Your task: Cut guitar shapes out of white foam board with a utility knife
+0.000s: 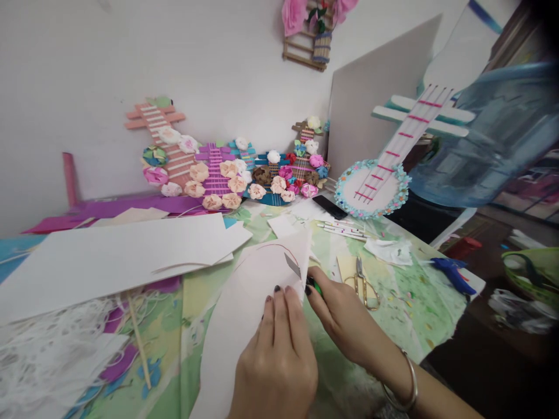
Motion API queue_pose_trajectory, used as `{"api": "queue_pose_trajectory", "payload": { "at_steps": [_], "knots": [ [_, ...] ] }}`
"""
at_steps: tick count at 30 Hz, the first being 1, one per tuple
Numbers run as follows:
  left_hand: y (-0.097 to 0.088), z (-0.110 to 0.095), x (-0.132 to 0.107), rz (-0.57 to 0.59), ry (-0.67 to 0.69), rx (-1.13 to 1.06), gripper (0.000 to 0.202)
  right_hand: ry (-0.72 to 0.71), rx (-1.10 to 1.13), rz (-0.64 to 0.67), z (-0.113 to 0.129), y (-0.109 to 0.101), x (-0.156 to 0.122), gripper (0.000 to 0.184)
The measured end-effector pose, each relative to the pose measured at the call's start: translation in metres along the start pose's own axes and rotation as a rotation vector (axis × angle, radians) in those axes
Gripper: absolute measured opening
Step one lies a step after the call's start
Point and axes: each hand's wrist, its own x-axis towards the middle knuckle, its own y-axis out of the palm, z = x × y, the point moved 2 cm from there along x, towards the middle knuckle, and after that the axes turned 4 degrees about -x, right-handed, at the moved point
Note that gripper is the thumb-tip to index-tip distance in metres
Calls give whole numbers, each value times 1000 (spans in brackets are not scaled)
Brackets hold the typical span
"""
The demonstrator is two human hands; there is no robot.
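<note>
- A white board [231,343] is lying at the near middle of the table, in front of the person, showing a curved reddish line near its far end.
- A craft knife [293,266] is angling its blade over the board beside that line; whether the edge is biting in, I cannot tell.
- The right hand [343,311] is closing its fingers around the knife's green-and-black handle.
- The left hand [279,355] is lying on the board, its fingers extended and close together, gripping nothing.
- Those fingertips are resting near the blade, so a slip or hard push could be risking a cut; a loosely pressed board could be turning and spoiling the curve.
- Scissors [361,285] are lying right of the knife hand, and a blue glue gun [454,275] farther right, on a stained green tablecloth [410,337].
- White sheets [131,250] are covering the left side.
- Flower-trimmed model instruments [216,169] are standing along the pale wall [131,46], and a large water bottle [489,139] is looming at right.
</note>
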Motion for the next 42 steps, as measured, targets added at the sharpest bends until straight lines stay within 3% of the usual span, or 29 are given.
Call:
{"api": "queue_pose_trajectory", "payload": {
  "at_steps": [5,10,12,22,30,42],
  "knots": [
    [-5,9,11,56,10,-29,39,-18,13,-18,1,-1,-1,18],
    [-12,14,44,407,-164,-3,36,-34,-9,-50,6,-1,3,18],
    [-13,14,52,493,-202,2,32,-24,-20,-56,7,-1,5,18],
    [-7,15,43,259,-188,-69,25,42,-1,-35,-1,3,-1,21],
    [-6,0,35,246,-136,93,30,94,22,0,-6,8,-11,20],
    [-8,-2,27,236,-88,72,34,82,-17,5,-4,6,-3,17]
  ]
}}
